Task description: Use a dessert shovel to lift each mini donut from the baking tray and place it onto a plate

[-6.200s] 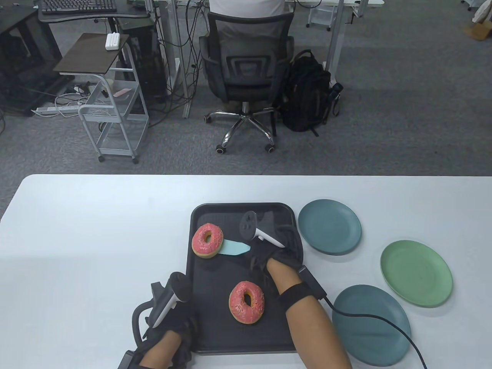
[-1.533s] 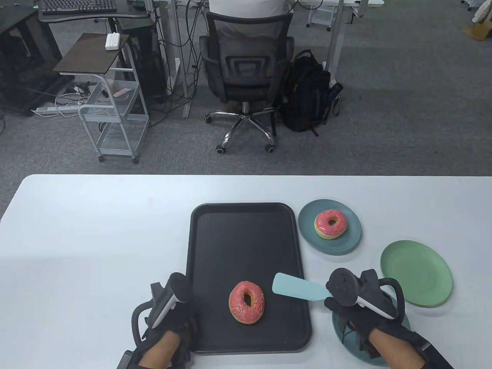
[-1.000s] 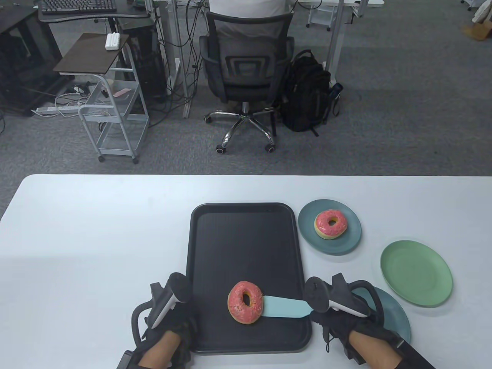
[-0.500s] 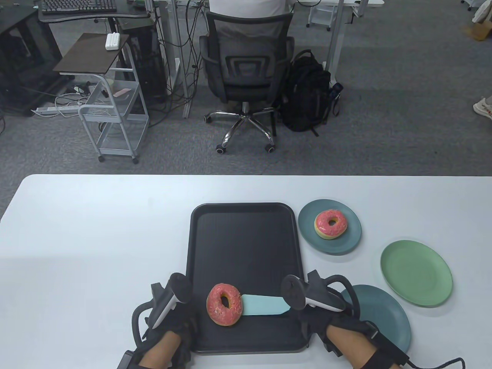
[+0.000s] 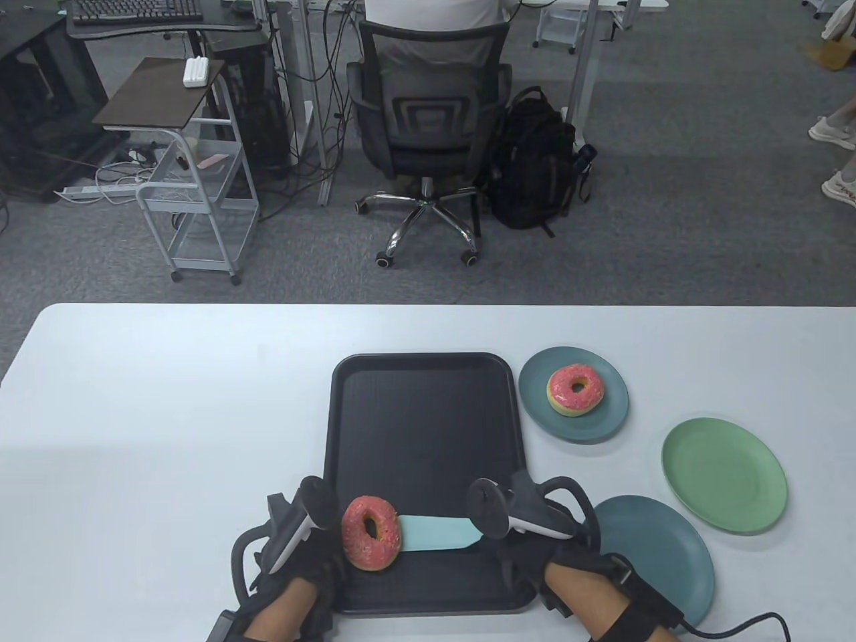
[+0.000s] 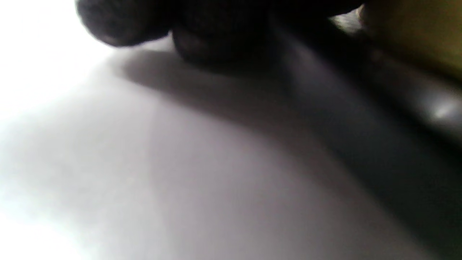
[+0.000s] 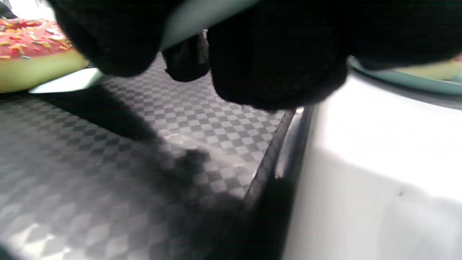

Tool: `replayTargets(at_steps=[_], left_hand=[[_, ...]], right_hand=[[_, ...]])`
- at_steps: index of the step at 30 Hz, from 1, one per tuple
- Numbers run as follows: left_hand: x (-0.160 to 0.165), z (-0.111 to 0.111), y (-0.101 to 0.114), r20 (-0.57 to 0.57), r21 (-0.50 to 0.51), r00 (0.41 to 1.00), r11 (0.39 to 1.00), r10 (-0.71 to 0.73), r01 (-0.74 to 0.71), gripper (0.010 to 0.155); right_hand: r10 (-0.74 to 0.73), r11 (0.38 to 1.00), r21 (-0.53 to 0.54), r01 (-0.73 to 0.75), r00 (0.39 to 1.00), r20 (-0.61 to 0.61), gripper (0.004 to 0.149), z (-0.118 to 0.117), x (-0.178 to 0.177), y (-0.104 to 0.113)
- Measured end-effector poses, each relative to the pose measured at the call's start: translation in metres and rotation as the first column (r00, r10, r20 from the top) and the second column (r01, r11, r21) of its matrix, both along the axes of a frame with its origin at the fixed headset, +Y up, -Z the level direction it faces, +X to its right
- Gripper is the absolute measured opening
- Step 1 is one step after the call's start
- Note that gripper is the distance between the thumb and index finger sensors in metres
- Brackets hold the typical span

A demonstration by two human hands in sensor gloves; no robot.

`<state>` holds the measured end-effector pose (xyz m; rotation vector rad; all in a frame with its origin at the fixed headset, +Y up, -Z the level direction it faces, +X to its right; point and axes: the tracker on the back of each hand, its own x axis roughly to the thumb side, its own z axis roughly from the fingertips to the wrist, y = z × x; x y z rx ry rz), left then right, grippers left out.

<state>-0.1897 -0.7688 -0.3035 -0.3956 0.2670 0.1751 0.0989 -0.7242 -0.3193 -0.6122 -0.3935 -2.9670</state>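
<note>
A pink-frosted donut (image 5: 371, 542) sits tilted at the near left edge of the black baking tray (image 5: 421, 414), close against my left hand (image 5: 311, 568). The light blue shovel blade (image 5: 438, 533) lies flat on the tray with its tip under the donut's right side. My right hand (image 5: 528, 555) grips the shovel handle. In the right wrist view the donut (image 7: 29, 47) rests on the blade (image 7: 68, 81) below my gloved fingers (image 7: 274, 54). My left hand's fingers (image 6: 216, 47) rest on the table beside the tray rim. A second donut (image 5: 575, 389) lies on the far blue plate (image 5: 535, 401).
A green plate (image 5: 723, 475) and a darker blue plate (image 5: 659, 562) lie to the right of the tray, both bare. The right glove's cable (image 5: 735, 625) trails near the table's front edge. An office chair and a backpack stand beyond the table.
My right hand has pushed the shovel to the left, sliding the donut across the tray to its left edge, where it now tips up. The left hand has not moved.
</note>
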Motion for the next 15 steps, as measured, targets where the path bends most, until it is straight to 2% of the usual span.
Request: replayTargets(at_steps=[11,15], left_hand=[[0.002,0.000,0.000,0.002,0.002,1.000,1.000,-0.012,0.012,0.057],[0.005,0.001,0.000,0.011,0.008,0.999,0.999,-0.038,0.038,0.058]], right_hand=[[-0.059,0.996,-0.062,0.060,0.998,0.016,0.057,-0.006,-0.008,-0.010],[-0.109,0.989,-0.100,0.108,0.994,-0.003,0.057,-0.001,-0.030,-0.019]])
